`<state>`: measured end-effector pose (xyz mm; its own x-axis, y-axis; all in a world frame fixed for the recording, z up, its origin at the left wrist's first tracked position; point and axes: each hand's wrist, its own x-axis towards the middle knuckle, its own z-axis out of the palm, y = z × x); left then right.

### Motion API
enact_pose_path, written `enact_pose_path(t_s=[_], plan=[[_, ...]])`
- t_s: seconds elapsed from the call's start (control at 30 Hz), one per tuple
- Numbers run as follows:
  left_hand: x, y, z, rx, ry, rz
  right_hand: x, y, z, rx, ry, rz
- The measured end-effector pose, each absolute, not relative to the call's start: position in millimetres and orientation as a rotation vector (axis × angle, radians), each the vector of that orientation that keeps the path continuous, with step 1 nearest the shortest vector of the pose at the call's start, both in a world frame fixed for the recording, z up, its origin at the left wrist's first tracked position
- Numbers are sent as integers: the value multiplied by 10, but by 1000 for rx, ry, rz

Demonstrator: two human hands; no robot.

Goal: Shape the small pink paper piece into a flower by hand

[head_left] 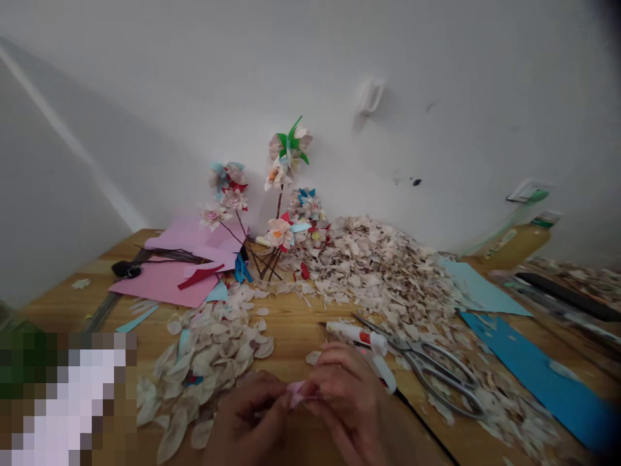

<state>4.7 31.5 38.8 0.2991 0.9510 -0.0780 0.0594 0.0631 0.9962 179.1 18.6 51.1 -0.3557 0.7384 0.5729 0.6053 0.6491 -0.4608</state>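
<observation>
My left hand (250, 417) and my right hand (347, 398) meet at the bottom centre of the wooden table (291, 327). Both pinch a small pink paper piece (295, 390) between their fingertips. A heap of pale cut petals (213, 359) lies just left of my hands. Right behind my right hand lie a white glue tube (354, 334) and metal scissors (436, 369). Finished paper flowers on dark stems (286, 188) stand against the wall at the back.
A big pile of paper scraps (383, 265) spreads across the back right. Pink paper sheets (179, 272) lie at the back left, blue sheets (528, 362) at the right. A yellow bottle (514, 246) lies near the wall. A blurred patch covers the bottom left corner.
</observation>
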Motion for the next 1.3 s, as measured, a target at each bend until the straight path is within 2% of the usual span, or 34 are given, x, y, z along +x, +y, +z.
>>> enact_pose_path(t_s=[0.13,0.3,0.57,0.7,0.9,1.1,1.3], plan=[[73,262,465,1478,1146,954,1814,179,473,-980,-2029,235],[161,191,436,1288,1125,1078,1818,188,414,-927,-1966,278],[143,220,344,1189,1095,989,1763,155,362,-983,-1820,452],[171,180,346,1189,1172,1180,1696,123,424,-1032,-1720,583],[99,203,294,1529,975,1276,1637,80,427,-1240,-1447,973],[13,237,287,1752,1014,1289,1667,133,402,-1255,-1405,906],[90,288,309,1302,1153,1141,1833,207,573,-1035,-1379,1055]])
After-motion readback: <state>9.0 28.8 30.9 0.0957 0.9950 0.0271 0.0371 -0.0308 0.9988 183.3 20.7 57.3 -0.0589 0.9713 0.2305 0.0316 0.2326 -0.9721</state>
